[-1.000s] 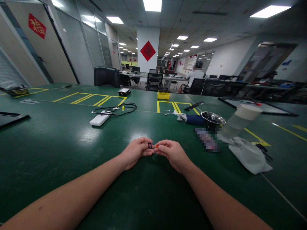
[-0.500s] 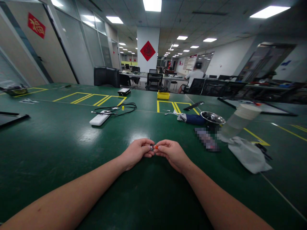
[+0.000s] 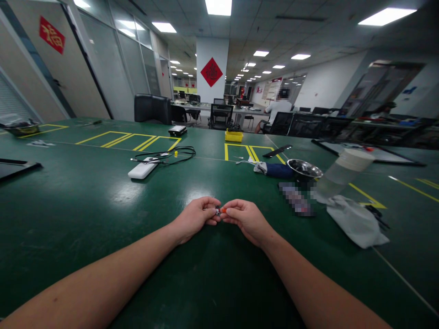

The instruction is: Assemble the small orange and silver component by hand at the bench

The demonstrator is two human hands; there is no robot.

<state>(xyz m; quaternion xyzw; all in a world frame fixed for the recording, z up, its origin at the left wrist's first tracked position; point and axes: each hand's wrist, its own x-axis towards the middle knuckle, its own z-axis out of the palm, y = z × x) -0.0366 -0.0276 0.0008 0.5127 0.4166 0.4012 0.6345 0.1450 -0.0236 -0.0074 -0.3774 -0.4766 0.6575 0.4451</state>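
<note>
Over the middle of the green table (image 3: 82, 219), my left hand (image 3: 196, 218) pinches a small grey-and-white piece (image 3: 217, 211) between thumb and fingers. Facing it, my right hand (image 3: 247, 220) is closed in a pinch on a small orange piece (image 3: 223, 210). The fingertips of both hands nearly meet, and the two pieces sit close together between them. Whether the pieces are joined I cannot tell; fingers cover most of each, and their kind is too small to make out.
Left of centre lie a white power bank (image 3: 142, 169) and a black cable (image 3: 190, 154). To the right are a dark blue pouch (image 3: 279, 171), a metal bowl (image 3: 304, 169), a clear plastic container (image 3: 338, 176) and a pale cloth bag (image 3: 356, 221). A person (image 3: 277, 109) sits far behind.
Both hands hold nearly the same place and pinch. The small pieces between the fingertips show slightly more than before.
</note>
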